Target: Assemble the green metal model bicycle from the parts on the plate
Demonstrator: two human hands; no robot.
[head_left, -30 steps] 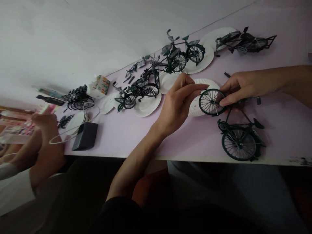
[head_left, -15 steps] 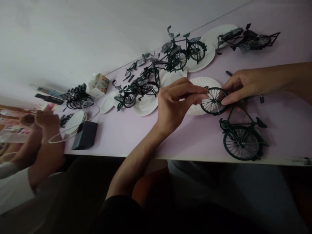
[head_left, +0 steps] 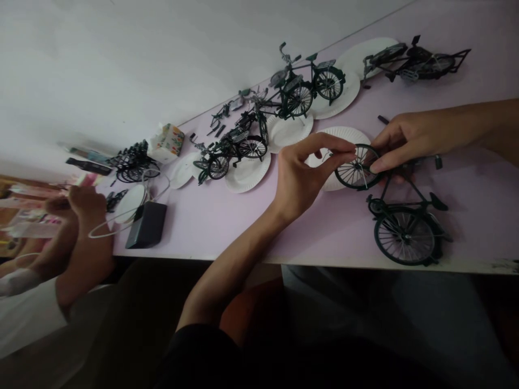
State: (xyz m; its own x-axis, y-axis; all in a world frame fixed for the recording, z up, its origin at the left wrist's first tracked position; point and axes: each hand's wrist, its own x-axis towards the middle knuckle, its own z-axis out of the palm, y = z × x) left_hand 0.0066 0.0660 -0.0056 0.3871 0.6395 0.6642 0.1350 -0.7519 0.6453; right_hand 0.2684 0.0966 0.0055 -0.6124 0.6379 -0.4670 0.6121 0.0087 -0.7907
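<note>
A dark green model bicycle (head_left: 406, 204) lies tilted at the table's front right, its front wheel (head_left: 352, 175) raised between my hands. My right hand (head_left: 399, 143) grips the bicycle by the front wheel and fork, thumb over the spokes. Its other fingers pass behind the frame and are partly hidden. From the left, my left hand (head_left: 310, 173) pinches at the upper rim of that wheel, thumb and index finger closed. Whatever small part sits between those fingertips is too small to tell. A white paper plate (head_left: 330, 181) lies behind the wheel.
Several model bicycles (head_left: 298, 100) stand along the wall on paper plates (head_left: 249, 175). Another bicycle (head_left: 421, 67) lies at the back right. Leftward are a black box (head_left: 146, 224), a white cable (head_left: 101, 233), a tissue box (head_left: 172, 139) and a co-worker's hands (head_left: 87, 205).
My left hand has shifted slightly right, its fingertips now overlapping the wheel's rim. The right hand keeps its grip. The whole view has drifted a little.
</note>
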